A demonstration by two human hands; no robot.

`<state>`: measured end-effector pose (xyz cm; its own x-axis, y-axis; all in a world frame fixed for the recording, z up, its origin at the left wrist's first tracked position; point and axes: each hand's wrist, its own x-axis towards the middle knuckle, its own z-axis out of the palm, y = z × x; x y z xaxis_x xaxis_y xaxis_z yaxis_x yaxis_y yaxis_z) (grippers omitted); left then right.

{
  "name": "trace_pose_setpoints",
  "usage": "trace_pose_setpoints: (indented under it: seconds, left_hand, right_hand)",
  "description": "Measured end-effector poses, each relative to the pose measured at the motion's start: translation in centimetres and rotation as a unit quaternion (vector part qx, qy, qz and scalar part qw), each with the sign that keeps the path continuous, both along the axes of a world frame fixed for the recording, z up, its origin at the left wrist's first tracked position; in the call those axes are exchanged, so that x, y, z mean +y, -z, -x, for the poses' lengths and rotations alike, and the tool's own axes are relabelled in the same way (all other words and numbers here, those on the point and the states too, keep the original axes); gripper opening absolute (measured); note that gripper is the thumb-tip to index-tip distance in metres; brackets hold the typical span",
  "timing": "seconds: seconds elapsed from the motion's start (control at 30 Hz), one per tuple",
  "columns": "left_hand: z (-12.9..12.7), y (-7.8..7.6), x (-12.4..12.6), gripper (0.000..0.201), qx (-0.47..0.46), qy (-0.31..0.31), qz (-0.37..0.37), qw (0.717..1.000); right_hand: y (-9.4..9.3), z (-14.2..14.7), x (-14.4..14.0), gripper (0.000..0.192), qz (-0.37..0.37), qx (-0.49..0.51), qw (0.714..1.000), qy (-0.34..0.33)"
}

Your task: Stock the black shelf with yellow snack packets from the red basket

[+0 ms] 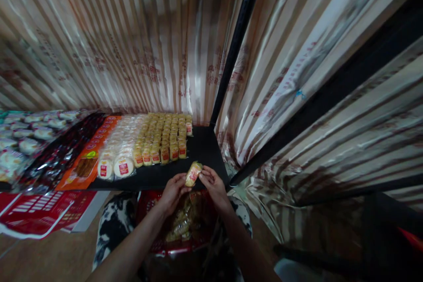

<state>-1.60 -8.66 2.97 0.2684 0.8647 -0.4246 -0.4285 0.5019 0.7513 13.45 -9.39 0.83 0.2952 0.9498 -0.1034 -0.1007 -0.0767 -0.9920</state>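
Between my two hands is a small wrapped snack packet [193, 174], yellowish with a red and white label. My left hand [174, 191] pinches its left end, and my right hand [212, 183] grips its right end. It is held just over the front edge of a black shelf [201, 150]. Beyond it on the shelf stand rows of like yellow packets [165, 139] with red labels. Below my forearms, a red basket [155, 246] on or between my legs holds more yellow packets [185, 220], partly hidden by my arms.
To the left on the shelf lie round white packets [124, 167], an orange bag [87, 158], dark shiny packages [59, 154] and white wrapped items [29, 132]. A second red basket [49, 211] is at lower left. Black poles [236, 48] and striped curtains [158, 44] bound the shelf.
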Motion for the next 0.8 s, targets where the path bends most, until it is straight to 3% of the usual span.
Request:
trace_pose_setpoints:
  seconds: [0.2,0.37,0.47,0.63,0.8]
  left_hand:
    - [-3.2,1.0,2.2,0.013,-0.028,-0.049,0.017,0.998]
    - [-5.2,0.5,5.5,0.014,-0.020,-0.084,0.009,0.996]
    - [-6.1,0.3,6.9,0.026,0.021,-0.102,0.029,0.994]
    - [-7.4,0.8,7.3,0.044,0.081,-0.096,0.026,0.992]
    - [-8.2,0.9,8.1,0.041,0.054,-0.091,-0.007,0.994]
  right_hand:
    - [0.3,0.2,2.0,0.039,-0.007,0.014,1.000,0.004]
    - [1.2,-0.5,5.7,0.039,-0.035,-0.012,0.999,0.027]
    - [1.4,-0.7,8.6,0.036,-0.052,-0.030,0.996,0.060]
    - [1.0,-0.6,13.3,0.032,-0.070,-0.091,0.991,0.063]
    - [0.6,-0.3,16.4,0.030,-0.060,-0.188,0.979,0.053]
